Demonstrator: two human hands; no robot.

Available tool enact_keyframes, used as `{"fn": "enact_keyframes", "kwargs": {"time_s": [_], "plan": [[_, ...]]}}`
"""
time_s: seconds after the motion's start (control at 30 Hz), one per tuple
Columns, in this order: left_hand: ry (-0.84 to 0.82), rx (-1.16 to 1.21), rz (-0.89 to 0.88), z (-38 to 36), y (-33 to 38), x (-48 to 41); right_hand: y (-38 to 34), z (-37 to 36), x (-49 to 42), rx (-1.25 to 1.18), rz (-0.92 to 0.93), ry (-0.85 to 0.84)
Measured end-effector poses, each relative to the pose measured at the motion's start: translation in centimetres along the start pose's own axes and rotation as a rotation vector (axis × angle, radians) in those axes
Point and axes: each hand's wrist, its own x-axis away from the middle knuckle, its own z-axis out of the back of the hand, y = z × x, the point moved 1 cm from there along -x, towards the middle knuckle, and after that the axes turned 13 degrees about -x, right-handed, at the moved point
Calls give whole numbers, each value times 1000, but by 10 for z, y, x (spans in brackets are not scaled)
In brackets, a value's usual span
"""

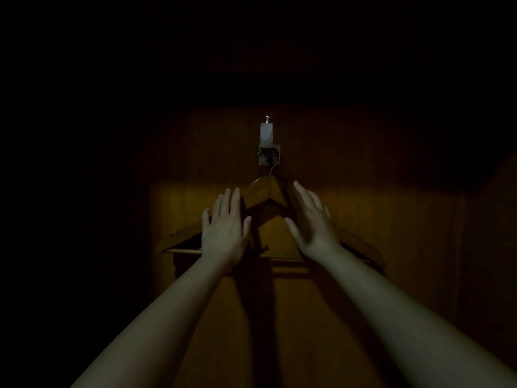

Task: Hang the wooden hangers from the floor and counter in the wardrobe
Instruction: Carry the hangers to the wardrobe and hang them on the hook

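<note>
Wooden hanger [265,190] hangs against the far panel [391,219] of the wardrobe, in the middle of the view. Its thin wire hook [276,161] is caught on a pale metal peg [266,135] fixed to the panel just above it. The peak of the hanger sits right under the peg, and its two arms slope down to the left and right. A light crossbar [184,251] shows at the lower left end. The right arm of the hanger is mostly hidden behind a hand and fades into shade at its far right end. A dark outline lies behind the peak; whether that is a shadow or a second hanger cannot be told.

Both bare forearms reach up from the near edge toward the hanger. The left hand [225,228] is raised in front of the hanger's left arm with its back to the camera. Its grip is spread, fingers straight and slightly fanned, thumb out to the right, holding nothing. The right hand [310,222] is in front of the hanger's right arm, a little blurred. Its grip is spread too, fingers stretched upward and thumb pointing left toward the centre. Whether either hand touches the wood cannot be told.

Warm light falls on a band of the panel around the hanger; everything to the left, right and above is too dark to make out.
</note>
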Motion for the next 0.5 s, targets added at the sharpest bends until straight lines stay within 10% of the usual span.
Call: {"fn": "enact_keyframes", "kwargs": {"time_s": [0.5], "plan": [[-374, -9, -494, 8, 51, 208, 31, 20, 214, 298, -132, -472]]}}
